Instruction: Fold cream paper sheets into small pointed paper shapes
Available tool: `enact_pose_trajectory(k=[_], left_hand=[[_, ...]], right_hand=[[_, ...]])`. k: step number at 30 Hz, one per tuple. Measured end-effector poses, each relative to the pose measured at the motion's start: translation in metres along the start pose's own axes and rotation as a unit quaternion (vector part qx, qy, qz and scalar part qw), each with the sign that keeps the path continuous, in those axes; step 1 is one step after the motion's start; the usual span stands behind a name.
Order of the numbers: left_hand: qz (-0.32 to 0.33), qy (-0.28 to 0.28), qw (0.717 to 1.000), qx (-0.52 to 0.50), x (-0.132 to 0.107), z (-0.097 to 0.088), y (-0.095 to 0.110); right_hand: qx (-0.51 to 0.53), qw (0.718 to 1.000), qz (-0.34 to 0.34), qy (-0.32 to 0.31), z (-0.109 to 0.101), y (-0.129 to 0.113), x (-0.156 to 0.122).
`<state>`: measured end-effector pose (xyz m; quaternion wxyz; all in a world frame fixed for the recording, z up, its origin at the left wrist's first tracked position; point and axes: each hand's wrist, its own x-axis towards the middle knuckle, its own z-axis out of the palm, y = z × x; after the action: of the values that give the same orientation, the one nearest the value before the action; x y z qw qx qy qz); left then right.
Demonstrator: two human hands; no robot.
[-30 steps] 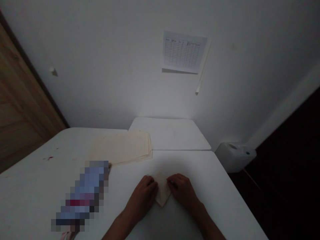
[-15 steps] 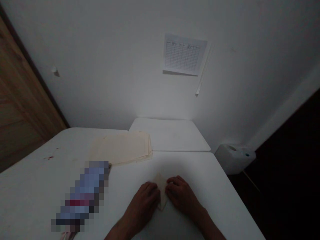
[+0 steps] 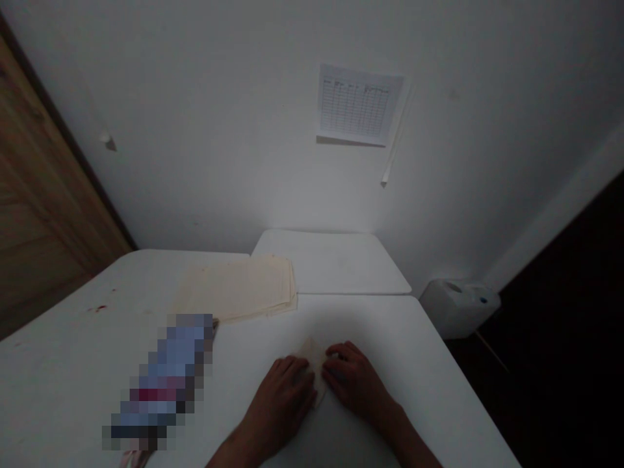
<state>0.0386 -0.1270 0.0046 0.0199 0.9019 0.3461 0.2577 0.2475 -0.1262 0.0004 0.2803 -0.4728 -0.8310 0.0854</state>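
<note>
A small folded piece of cream paper (image 3: 318,369) lies on the white table near its front, one corner pointing away from me. My left hand (image 3: 287,393) covers its left side, fingers curled and pressed down on it. From the other side, my right hand (image 3: 355,377) holds the right edge between bent fingers and thumb. Both hands hide much of the paper, so its exact folds do not show. A stack of larger cream sheets (image 3: 238,286) lies flat farther back on the left.
A blurred-out blue item (image 3: 168,370) lies on the table (image 3: 414,396) left of my hands. A printed sheet (image 3: 359,104) hangs on the wall (image 3: 209,130). A white container (image 3: 453,312) stands beyond the table's right edge, and wood panelling (image 3: 43,169) is at left.
My left hand has shifted slightly right and now covers more of the folded paper. My right hand has barely moved.
</note>
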Motion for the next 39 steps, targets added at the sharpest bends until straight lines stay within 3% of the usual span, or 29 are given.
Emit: enact_pose_trajectory(k=[9,16,22,31,39], left_hand=[[-0.008,-0.005,1.0,-0.003,-0.002,0.001,-0.002],[0.028,-0.005,0.999,-0.017,-0.005,0.005,-0.005],[0.002,0.013,1.0,-0.022,-0.002,0.007,0.0],[-0.044,-0.035,0.998,0.012,-0.001,0.016,-0.005],[-0.081,-0.137,0.987,-0.015,0.009,0.01,-0.014]], right_hand=[[0.008,1.0,0.002,0.0,-0.003,-0.003,-0.001],[0.013,1.0,0.011,0.014,0.002,-0.001,-0.001],[0.011,1.0,0.009,0.018,0.004,0.001,-0.002],[-0.037,0.999,0.016,0.016,0.001,-0.003,0.0],[-0.072,0.996,0.046,-0.013,-0.004,-0.007,0.001]])
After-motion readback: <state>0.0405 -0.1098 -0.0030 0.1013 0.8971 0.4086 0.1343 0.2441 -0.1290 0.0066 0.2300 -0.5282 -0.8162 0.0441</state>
